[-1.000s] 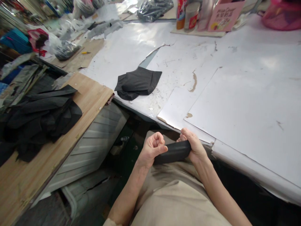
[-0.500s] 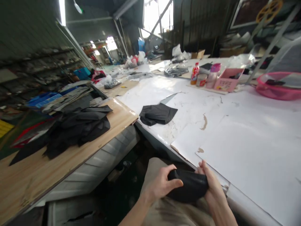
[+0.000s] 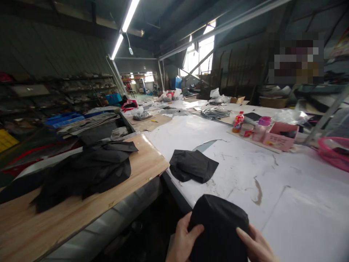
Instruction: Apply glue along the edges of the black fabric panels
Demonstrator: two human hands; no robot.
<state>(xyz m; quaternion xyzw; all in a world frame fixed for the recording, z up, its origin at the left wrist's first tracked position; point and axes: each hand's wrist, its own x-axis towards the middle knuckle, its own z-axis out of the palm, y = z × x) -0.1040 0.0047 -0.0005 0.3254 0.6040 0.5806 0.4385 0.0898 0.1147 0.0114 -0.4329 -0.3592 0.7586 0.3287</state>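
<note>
The left hand (image 3: 184, 238) and right hand (image 3: 257, 243) grip opposite sides of a black sheet-like piece (image 3: 219, 227) at the bottom centre of the frame, thumbs on its near face. A folded black piece (image 3: 193, 165) lies on the white worktop (image 3: 308, 222), near frame centre. A black pile (image 3: 95, 169) rests on the wooden board (image 3: 144, 153), left of frame.

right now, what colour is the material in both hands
The material is black; the head view shows it best.
</note>
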